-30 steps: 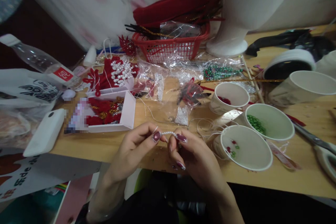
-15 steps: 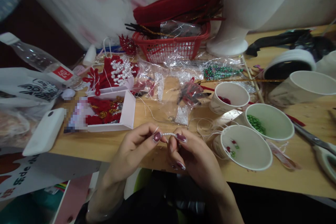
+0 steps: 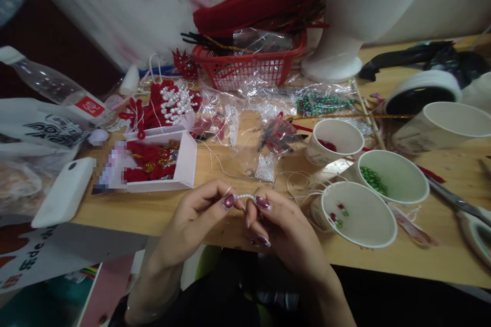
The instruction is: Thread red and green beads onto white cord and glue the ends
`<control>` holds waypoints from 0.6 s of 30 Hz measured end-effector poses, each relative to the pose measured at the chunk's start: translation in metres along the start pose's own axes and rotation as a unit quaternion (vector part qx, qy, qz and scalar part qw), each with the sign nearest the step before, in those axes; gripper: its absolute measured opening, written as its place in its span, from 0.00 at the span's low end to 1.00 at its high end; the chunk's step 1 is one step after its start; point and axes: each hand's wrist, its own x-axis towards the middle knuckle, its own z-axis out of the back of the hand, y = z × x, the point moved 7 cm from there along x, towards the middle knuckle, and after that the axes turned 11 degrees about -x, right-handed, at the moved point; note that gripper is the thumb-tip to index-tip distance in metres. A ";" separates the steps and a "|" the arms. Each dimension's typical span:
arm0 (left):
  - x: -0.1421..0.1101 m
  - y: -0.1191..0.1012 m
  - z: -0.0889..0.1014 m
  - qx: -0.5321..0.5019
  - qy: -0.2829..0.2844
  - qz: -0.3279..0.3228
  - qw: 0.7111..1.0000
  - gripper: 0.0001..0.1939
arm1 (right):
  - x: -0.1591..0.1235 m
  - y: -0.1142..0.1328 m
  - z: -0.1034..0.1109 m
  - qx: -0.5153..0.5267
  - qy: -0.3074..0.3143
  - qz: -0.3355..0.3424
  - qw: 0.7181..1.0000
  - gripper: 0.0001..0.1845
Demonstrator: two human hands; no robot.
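Note:
A short string of small white pearl beads (image 3: 245,196) stretches between my two hands above the table's front edge. My left hand (image 3: 199,217) pinches its left end between thumb and forefinger, and a bit of white thread pokes up there. On the other end, the thumb and forefinger of my right hand (image 3: 282,225) are closed, with the remaining fingers curled beneath. Just right of my right hand, a paper cup (image 3: 368,225) holds a few red and green beads on thread. Beyond my hands lies a small bag of white beads (image 3: 264,167).
A white box (image 3: 187,161) of red and gold ornaments stands left, beside a white phone (image 3: 63,191) and a plastic bottle (image 3: 49,79). Cups of green beads (image 3: 373,180) and red beads (image 3: 328,145) stand right, near scissors (image 3: 460,204). A red basket (image 3: 245,69) is behind.
My right hand has shifted very slightly left, closer to my left hand, and the visible stretch of pearl beads looks a little shorter. Both hands keep their pinch.

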 end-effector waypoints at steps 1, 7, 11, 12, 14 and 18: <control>0.000 0.000 0.000 0.000 0.000 0.000 1.000 0.09 | 0.000 0.000 0.000 -0.003 0.003 0.001 1.000 0.15; 0.000 0.000 -0.001 -0.006 0.001 0.009 1.000 0.10 | 0.001 0.002 0.000 -0.017 0.003 0.012 1.000 0.15; -0.001 0.000 -0.003 -0.006 0.000 0.017 1.000 0.11 | 0.000 -0.001 0.000 -0.009 0.000 -0.005 1.000 0.16; -0.001 0.000 -0.003 -0.006 0.000 0.018 1.000 0.11 | 0.000 -0.001 0.000 -0.010 -0.002 -0.008 1.000 0.16; -0.002 0.000 -0.003 -0.007 0.002 0.019 1.000 0.11 | -0.001 -0.001 0.000 -0.015 -0.004 -0.008 1.000 0.17; -0.002 0.001 -0.003 -0.008 0.007 0.020 1.000 0.11 | -0.001 -0.001 0.000 -0.015 -0.004 -0.005 1.000 0.17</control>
